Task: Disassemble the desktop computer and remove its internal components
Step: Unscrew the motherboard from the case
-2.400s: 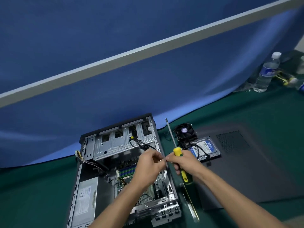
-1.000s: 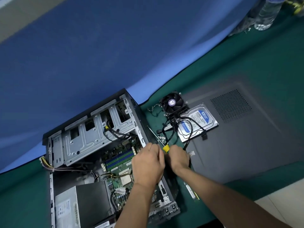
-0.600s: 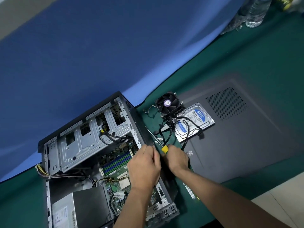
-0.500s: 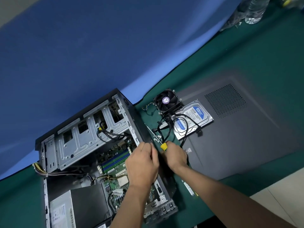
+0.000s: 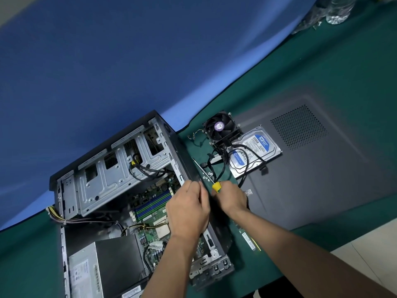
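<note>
Reaching forward with both bare forearms, wrists close together. Left hand (image 5: 188,208) lying knuckles-up, fingers bent downward at the tips. Right hand (image 5: 231,197) just beside it, gripping the yellow plastic handle of a slim metal-shafted screwdriver (image 5: 216,186), fingers curled round it.

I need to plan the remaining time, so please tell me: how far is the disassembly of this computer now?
Done: the side panel is off, and the cooler fan and hard drive lie on the table. In hand: the right hand grips the screwdriver beside the case; the left hand is at its edge. Left: the power supply, motherboard and cables inside.
</note>
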The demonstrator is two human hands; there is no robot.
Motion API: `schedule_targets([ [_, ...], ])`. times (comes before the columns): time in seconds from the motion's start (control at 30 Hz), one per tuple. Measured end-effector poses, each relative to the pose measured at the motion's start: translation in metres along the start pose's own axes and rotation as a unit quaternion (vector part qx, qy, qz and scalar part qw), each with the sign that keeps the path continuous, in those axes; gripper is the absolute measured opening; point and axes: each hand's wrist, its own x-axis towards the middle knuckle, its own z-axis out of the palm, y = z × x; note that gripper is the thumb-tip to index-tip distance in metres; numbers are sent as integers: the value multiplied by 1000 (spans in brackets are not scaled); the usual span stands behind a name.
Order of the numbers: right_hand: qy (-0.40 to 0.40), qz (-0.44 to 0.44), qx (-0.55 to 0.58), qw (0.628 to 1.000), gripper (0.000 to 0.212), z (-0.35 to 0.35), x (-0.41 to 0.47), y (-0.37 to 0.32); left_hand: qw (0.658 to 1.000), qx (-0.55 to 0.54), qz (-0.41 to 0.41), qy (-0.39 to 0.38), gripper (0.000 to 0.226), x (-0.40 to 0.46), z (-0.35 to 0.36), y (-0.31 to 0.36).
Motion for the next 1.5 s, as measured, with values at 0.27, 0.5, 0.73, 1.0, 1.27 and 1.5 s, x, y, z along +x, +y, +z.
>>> schedule_targets([
  [0.27, 17, -26, -51, 998, 18, 4, 1, 0, 1000, -2, -2, -1, 33, 0, 0, 0],
  [0.5, 13, -39, -59, 997, 24, 2, 4, 0, 1000, -4, -6, -3, 34, 0, 0, 0],
  [0.73, 18, -38, -65, 997, 21, 2, 4, 0, 1000, -14, -8, 2, 33, 0, 0, 0],
  [1.0, -60, -13, 14, 998, 22, -11, 0, 2, 1000, -24, -10, 1, 33, 0, 0, -1],
  [1.27, -144, -22, 104, 984, 19, -37, -27, -1, 999, -35, -22, -2, 33, -1, -3, 1],
  [1.5, -113, -106, 31, 987, 25, -75, -66, -26, 996, -66, -43, -45, 30, -5, -6, 2],
])
